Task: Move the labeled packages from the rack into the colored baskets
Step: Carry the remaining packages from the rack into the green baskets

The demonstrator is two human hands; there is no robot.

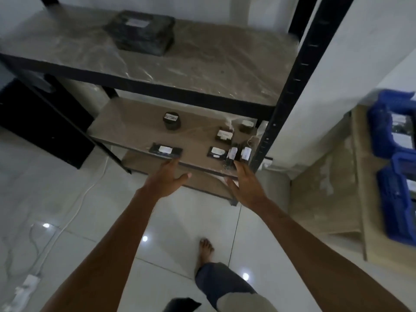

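One flat package (166, 150) just beyond left hand (167, 179) (fingers straight).

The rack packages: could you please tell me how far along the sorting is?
Done: unclear; what the blue baskets hold is blurred. In hand: nothing; left hand and right hand reach open toward front packages on the lower shelf. Left: several packages there plus the large package on the upper shelf.

Both arms reach forward, left hand (167, 176) and right hand (244, 183) with fingers spread, holding nothing.
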